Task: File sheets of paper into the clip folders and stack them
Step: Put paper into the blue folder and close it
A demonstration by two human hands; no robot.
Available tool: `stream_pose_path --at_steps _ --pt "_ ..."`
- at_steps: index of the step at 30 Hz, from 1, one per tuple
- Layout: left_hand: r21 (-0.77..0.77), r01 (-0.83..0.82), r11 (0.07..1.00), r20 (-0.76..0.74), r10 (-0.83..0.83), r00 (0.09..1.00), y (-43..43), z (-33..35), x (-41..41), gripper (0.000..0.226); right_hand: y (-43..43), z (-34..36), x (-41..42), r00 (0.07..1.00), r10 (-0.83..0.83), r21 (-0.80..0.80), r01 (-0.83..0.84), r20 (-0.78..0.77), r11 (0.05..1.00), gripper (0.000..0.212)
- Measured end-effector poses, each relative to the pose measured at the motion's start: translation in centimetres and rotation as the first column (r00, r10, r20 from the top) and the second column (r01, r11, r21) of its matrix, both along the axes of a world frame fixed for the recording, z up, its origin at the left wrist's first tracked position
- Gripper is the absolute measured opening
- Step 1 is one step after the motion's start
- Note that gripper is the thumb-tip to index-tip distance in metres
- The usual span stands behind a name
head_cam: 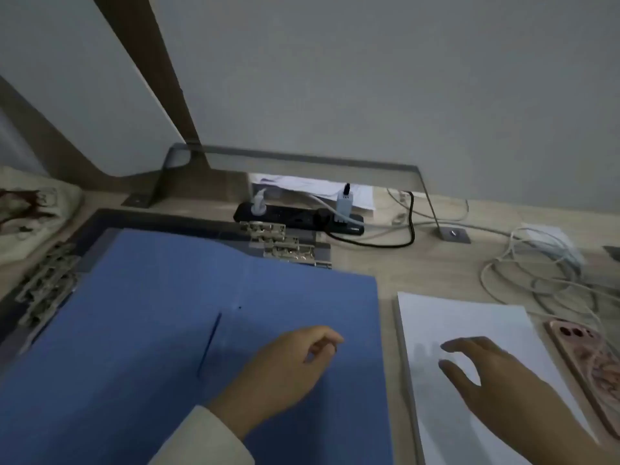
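Your left hand (288, 367) rests on the blue folder (167, 330), its fingers (327, 337) loosely curled with nothing visible in them. This hand probably steadies the cover so the folder does not slide on the table (369, 260).

Just right of the folder lies the paper stack (469, 317), squared and flat. Your right hand (496, 380) is over it with fingers (463, 345) spread wide and holding nothing, placed as if to draw off the top sheet. Whether the fingertips touch the paper cannot be told.

Further folders lie beneath the blue folder, and their metal clips (281, 245) show past its far edge. A phone (583, 357) lies beyond the paper stack on the side away from the folder. Loose cables (543, 273) lie farther back on that side. Lift the sheets clear of both.
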State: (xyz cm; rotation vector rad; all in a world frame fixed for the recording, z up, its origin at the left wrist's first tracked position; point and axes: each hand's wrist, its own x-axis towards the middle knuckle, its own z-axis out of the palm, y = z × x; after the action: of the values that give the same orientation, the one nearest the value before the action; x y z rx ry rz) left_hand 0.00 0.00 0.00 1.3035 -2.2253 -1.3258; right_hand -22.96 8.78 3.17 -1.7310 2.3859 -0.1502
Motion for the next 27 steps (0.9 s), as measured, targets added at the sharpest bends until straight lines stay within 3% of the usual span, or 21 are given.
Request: stream_pose_path --at_steps 1,8,13,19,21,25,27 --pt "0.029 0.002 1.0 -0.039 -0.001 0.999 1.0 -0.4 -0.5 0.019 0.7 -0.5 0.2 1.0 0.02 0.054 -0.019 -0.007 0.998 0.036" --pt "0.357 -0.059 0.932 -0.361 0.197 0.911 6.3 -1.9 -6.2 0.017 4.0 -3.5 0.8 0.999 0.05 0.009 -0.05 -0.016 0.999 0.046" --pt "0.549 -0.079 0.832 -0.284 0.274 0.919 6.2 -3.0 -9.8 0.046 4.2 -6.5 0.6 0.998 0.047 -0.049 -0.048 -0.029 0.998 0.038" --pt "0.693 -0.073 0.717 -0.262 0.345 0.901 3.7 -4.8 -10.6 0.008 3.7 -7.8 0.3 0.998 -0.049 -0.112 0.045 -0.034 0.993 0.013" --pt "0.718 -0.081 0.691 -0.25 0.365 0.897 3.0 -5.0 -10.9 0.007 3.7 -7.4 0.2 0.998 -0.062 -0.108 0.061 0.002 0.992 0.016" --pt "0.745 -0.106 0.659 -0.221 0.394 0.892 2.2 -5.2 -11.6 0.032 3.9 -6.6 0.2 0.996 -0.042 -0.171 0.054 0.075 0.984 0.028" --pt "0.775 -0.112 0.622 -0.214 0.425 0.88 2.0 -4.9 -11.8 0.03 3.8 -6.5 0.5 0.994 -0.037 -0.166 0.054 0.107 0.985 0.034"
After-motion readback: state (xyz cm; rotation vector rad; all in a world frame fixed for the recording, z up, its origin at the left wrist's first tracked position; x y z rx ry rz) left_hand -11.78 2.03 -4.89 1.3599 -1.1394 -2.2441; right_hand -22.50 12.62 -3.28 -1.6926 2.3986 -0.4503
